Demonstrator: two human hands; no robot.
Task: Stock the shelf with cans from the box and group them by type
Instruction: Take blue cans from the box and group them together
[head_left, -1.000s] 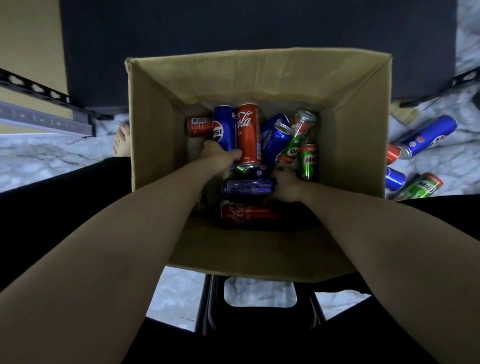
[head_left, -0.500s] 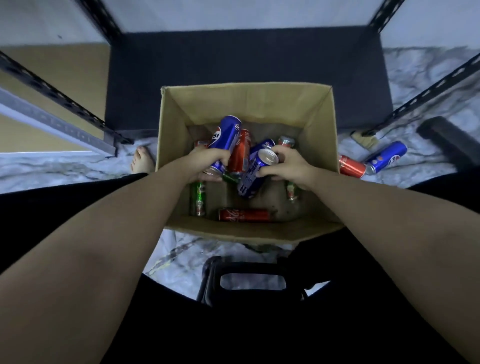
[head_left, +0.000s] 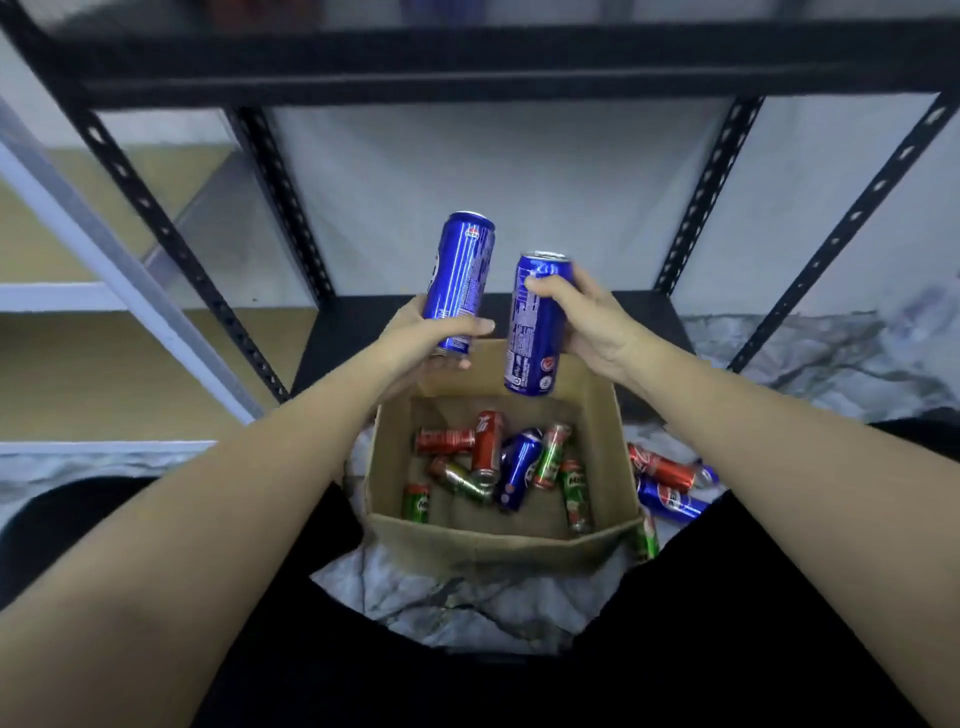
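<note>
My left hand (head_left: 434, 338) grips the lower end of a tall blue can (head_left: 460, 275), held upright above the far edge of the cardboard box (head_left: 498, 540). Beside it, my right hand (head_left: 582, 317) grips a second blue can (head_left: 535, 322) near its top, also upright. Both cans hang in front of the black metal shelf (head_left: 467, 57), below its upper board. In the box lie several red, green and blue cans (head_left: 519, 467), jumbled on their sides.
The shelf's lower board (head_left: 358, 322) is dark and sits just behind the box. Perforated black uprights (head_left: 280, 197) flank the opening. Loose red and blue cans (head_left: 665, 483) lie on the marble floor right of the box. A pale wooden rack (head_left: 104, 291) stands at left.
Both hands have risen out of the box, each with a blue can, up toward the shelf. The view has tilted upward, showing the upper shelf board.
</note>
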